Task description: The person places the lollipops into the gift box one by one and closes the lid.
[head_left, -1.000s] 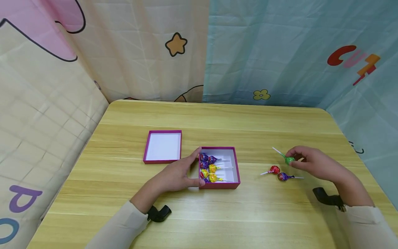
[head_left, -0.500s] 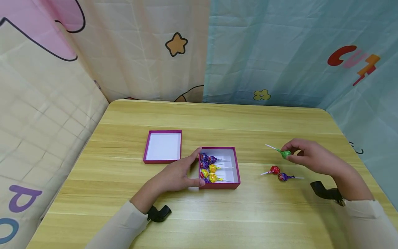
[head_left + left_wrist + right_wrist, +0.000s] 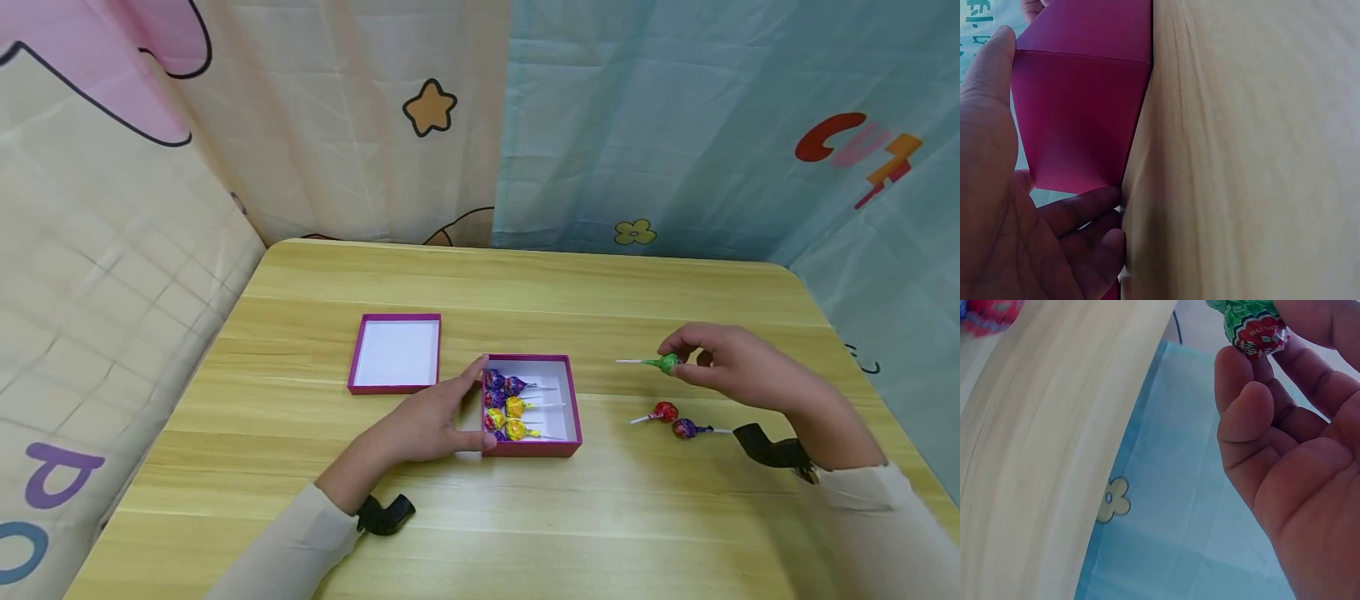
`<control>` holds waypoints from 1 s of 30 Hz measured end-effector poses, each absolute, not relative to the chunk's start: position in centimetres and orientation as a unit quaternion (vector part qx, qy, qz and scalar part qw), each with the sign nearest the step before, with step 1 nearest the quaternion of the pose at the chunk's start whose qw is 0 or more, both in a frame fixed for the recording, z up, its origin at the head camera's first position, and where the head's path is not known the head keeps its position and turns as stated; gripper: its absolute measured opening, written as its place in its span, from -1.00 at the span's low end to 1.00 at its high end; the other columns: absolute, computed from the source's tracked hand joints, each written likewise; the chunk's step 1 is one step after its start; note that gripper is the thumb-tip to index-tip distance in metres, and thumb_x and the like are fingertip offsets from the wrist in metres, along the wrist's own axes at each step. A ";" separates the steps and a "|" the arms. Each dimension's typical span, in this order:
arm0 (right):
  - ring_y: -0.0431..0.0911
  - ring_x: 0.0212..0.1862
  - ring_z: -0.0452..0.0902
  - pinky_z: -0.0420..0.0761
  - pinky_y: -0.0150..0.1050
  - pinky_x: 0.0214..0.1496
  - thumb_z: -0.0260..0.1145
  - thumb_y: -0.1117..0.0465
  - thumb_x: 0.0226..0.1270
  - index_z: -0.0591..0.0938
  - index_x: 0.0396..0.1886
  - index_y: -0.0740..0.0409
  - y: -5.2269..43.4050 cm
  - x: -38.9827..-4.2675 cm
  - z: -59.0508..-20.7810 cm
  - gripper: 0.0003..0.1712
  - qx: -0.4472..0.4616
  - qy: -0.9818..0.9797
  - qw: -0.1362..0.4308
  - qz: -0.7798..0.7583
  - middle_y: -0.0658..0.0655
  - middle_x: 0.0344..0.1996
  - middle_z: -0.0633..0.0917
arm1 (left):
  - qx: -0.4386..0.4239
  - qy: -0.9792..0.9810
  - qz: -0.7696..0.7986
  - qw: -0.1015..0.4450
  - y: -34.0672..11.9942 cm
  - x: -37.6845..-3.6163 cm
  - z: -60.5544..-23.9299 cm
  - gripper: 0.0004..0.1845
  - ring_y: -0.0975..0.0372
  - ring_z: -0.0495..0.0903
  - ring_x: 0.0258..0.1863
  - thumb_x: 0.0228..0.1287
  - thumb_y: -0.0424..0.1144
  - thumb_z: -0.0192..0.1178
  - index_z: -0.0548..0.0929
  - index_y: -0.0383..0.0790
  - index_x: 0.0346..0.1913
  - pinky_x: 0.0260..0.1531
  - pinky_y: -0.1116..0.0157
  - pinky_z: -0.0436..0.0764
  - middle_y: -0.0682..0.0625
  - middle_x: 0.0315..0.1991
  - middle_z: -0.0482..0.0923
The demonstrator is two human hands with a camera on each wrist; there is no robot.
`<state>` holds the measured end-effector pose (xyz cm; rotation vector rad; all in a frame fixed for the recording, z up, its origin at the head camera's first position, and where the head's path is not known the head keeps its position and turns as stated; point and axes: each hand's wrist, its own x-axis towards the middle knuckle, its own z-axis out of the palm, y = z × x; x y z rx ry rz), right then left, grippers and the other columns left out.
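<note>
My right hand point(image 3: 738, 367) pinches a lollipop in a green wrapper point(image 3: 664, 363) by its candy head, its white stick pointing left. In the right wrist view the green lollipop point(image 3: 1254, 328) sits between thumb and fingertips, above the table. My left hand point(image 3: 427, 421) holds the left side of a magenta box point(image 3: 532, 448), thumb at the front corner and a finger at the back corner. The left wrist view has the box's outer wall point(image 3: 1082, 119) against that hand. Inside the box lie several purple lollipops point(image 3: 514, 385) and yellow lollipops point(image 3: 516, 407), heads to the left.
A red lollipop point(image 3: 664, 411) and a purple lollipop point(image 3: 684, 428) lie on the wooden table point(image 3: 525, 525) below my right hand. Left of the box and farther back, the box lid point(image 3: 396, 354) lies with its white inside up. Printed curtains point(image 3: 645, 125) hang behind the table.
My right hand has lifted the green lollipop and carried it left and farther back, its stick turning nearly level. The left hand and the box have stayed put.
</note>
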<state>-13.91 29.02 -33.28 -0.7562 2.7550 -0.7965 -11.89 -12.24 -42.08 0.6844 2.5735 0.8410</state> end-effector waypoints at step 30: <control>-0.16 -0.29 0.53 0.57 -0.29 -0.35 0.36 0.33 0.34 0.65 -0.08 0.00 22.4 -15.1 -33.1 -0.79 -0.327 0.899 0.122 -0.264 -0.12 -0.23 0.65 | 0.240 0.909 0.293 0.174 -12.2 -11.9 -42.1 0.17 0.15 0.16 0.47 0.06 0.47 0.24 -0.26 0.35 0.58 0.36 0.08 0.27 0.08 0.55 0.06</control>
